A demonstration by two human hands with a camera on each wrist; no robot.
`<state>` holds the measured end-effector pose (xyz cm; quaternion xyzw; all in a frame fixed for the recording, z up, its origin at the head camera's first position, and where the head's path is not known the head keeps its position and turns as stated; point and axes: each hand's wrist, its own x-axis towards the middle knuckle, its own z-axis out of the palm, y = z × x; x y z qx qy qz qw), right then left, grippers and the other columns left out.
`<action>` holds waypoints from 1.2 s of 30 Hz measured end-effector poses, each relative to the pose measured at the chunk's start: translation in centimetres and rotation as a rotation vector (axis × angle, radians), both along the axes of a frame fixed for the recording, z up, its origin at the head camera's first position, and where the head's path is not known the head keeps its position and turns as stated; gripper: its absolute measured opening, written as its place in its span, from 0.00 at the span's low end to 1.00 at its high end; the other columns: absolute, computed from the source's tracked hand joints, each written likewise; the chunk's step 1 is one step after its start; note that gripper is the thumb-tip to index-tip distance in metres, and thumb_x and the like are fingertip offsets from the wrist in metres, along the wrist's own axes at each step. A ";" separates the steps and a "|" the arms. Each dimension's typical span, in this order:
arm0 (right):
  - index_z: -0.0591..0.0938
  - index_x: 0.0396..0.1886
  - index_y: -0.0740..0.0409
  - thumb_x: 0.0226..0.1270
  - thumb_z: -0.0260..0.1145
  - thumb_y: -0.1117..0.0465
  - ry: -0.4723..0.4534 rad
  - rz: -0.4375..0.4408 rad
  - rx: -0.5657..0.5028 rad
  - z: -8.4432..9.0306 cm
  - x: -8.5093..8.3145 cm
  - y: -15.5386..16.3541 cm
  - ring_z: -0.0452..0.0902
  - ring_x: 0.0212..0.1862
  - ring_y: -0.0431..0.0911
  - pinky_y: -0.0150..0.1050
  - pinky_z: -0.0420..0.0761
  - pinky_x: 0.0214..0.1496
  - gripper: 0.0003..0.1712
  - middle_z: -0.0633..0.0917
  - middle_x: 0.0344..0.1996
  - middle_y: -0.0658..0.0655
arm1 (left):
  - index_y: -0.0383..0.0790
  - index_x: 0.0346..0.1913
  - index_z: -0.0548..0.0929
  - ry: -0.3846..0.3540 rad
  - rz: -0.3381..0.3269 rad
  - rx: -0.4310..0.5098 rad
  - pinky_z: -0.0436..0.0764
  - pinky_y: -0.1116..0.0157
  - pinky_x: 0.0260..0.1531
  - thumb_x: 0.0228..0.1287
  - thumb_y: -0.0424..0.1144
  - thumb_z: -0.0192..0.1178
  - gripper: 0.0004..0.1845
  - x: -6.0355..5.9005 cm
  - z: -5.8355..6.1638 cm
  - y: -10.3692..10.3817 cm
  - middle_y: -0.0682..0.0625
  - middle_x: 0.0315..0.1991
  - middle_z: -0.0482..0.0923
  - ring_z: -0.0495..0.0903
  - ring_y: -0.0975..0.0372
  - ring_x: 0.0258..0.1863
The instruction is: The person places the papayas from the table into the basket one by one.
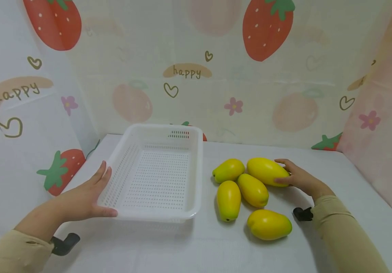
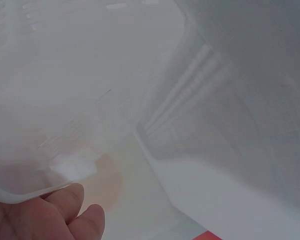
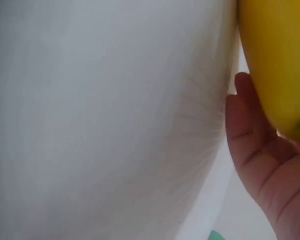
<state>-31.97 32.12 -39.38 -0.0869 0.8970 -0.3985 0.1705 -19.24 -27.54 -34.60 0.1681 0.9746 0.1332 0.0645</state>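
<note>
My left hand point(image 1: 86, 199) lies against the near left corner of a white plastic basket point(image 1: 198, 178). Its thumb touches the front rim, and its fingers extend along the outer left side. In the left wrist view, fingertips point(image 2: 70, 197) show beside the basket's edge point(image 2: 20, 196). At the right, my right hand point(image 1: 300, 176) holds the right end of a large yellow mango point(image 1: 265, 171), thumb on the near side and fingers on the far side. The right wrist view shows its fingers point(image 3: 245, 122) along the yellow skin point(image 3: 277, 65); the rest is cut off.
Several more yellow mangoes with greenish ends lie right of the basket: one at the back left point(image 1: 229, 170), others in the middle point(image 1: 253, 190), at the left point(image 1: 229, 199) and in front point(image 1: 270, 225). A fruit-patterned cloth point(image 1: 189, 98) stands behind the white tabletop point(image 1: 223, 252).
</note>
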 end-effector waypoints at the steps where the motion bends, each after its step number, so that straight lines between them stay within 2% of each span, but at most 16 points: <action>1: 0.49 0.70 0.52 0.54 0.67 0.44 0.001 -0.002 0.004 0.0 -0.1 0.0 0.64 0.56 0.58 0.55 0.68 0.57 0.52 0.61 0.61 0.70 | 0.31 0.70 0.39 0.000 0.001 0.000 0.61 0.41 0.57 0.37 0.75 0.57 0.68 0.0 0.0 0.0 0.37 0.71 0.28 0.50 0.37 0.65; 7: 0.52 0.68 0.52 0.51 0.68 0.41 0.006 -0.012 0.027 -0.2 -0.4 -0.2 0.66 0.53 0.56 0.52 0.69 0.54 0.51 0.66 0.59 0.67 | 0.31 0.70 0.39 -0.007 0.007 0.002 0.62 0.41 0.56 0.38 0.73 0.59 0.67 0.1 0.2 0.2 0.37 0.71 0.28 0.50 0.37 0.65; 13: 0.54 0.67 0.52 0.51 0.68 0.41 0.023 -0.024 0.033 -0.2 -0.3 -0.2 0.65 0.53 0.56 0.50 0.70 0.52 0.49 0.65 0.59 0.66 | 0.32 0.71 0.39 -0.012 0.016 -0.003 0.62 0.40 0.55 0.38 0.73 0.59 0.67 0.1 0.3 0.3 0.37 0.71 0.28 0.50 0.37 0.65; 20: 0.56 0.66 0.55 0.54 0.67 0.45 0.077 -0.039 -0.006 -0.4 -0.3 -0.1 0.63 0.55 0.59 0.57 0.66 0.58 0.46 0.62 0.61 0.70 | 0.31 0.70 0.39 -0.004 0.000 0.002 0.62 0.41 0.56 0.40 0.72 0.59 0.66 0.1 0.1 0.1 0.37 0.71 0.28 0.50 0.37 0.65; 36: 0.56 0.65 0.54 0.55 0.67 0.46 0.060 -0.039 -0.078 -0.2 0.0 -0.2 0.64 0.54 0.57 0.54 0.68 0.58 0.44 0.61 0.61 0.68 | 0.33 0.71 0.39 0.005 -0.009 0.005 0.62 0.41 0.56 0.41 0.71 0.59 0.65 0.0 -0.1 -0.1 0.38 0.71 0.27 0.51 0.37 0.65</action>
